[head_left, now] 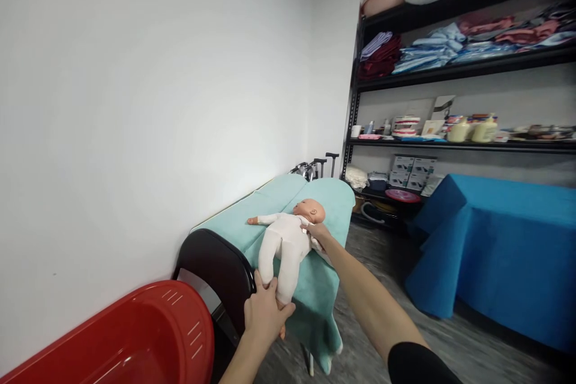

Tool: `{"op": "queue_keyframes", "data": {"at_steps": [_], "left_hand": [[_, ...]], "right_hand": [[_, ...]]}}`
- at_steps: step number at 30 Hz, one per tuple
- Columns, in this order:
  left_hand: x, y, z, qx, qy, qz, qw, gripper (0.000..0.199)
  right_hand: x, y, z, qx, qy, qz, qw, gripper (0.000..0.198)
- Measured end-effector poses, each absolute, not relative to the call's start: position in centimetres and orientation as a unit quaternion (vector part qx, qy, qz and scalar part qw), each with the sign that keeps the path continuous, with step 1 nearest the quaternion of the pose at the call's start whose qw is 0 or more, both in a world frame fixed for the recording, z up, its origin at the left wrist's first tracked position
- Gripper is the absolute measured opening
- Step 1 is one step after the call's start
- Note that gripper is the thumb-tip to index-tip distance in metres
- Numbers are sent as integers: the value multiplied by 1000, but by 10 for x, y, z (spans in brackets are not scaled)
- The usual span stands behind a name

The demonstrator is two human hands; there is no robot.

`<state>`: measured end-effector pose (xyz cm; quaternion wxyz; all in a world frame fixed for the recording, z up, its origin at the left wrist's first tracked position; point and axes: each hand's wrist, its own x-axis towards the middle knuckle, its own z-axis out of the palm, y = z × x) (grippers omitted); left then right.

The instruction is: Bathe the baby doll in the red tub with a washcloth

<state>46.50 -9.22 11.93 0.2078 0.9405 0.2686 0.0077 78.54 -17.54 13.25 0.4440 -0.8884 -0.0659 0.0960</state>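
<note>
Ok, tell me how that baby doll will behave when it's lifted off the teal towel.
The baby doll probably goes floppy: its cloth-suited legs hang limp over the table edge in the left hand. The hard-looking head may loll, hence the right hand near the neck. It likely drags the loose teal towel.

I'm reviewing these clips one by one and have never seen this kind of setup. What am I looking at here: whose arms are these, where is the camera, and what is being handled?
There is no machine here. The single picture comes from a camera worn on a person's head, looking forward and down, so the two bare arms reaching in from the bottom are that person's own. A baby doll in a white suit lies on its back on a teal towel spread over a padded table. The left hand grips the doll's lower legs; the right hand rests at its chest near the neck. A red tub sits at lower left. Behind stand black shelves with folded linens and a blue-covered table.
</note>
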Motion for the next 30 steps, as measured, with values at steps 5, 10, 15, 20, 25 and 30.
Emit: {"op": "queue_keyframes", "data": {"at_steps": [5,10,15,20,25,30], "left_hand": [[464,-99,113,930,272,41,243,61],[434,-114,116,919,262,58,288,44],[369,-130,109,910,238,76,332,41],[290,-127,94,891,244,102,369,41],[203,-110,75,876,311,113,351,44],[103,-70,87,873,392,98,272,44]], "right_hand": [[760,-186,139,-874,-38,36,484,35],[708,-197,161,-862,-30,-27,505,39],[628,-221,174,-813,-81,-106,566,41],[539,-227,182,-733,-128,-123,656,56],[443,-197,164,-684,-154,-80,708,60],[362,-126,143,-658,-171,0,734,68]]}}
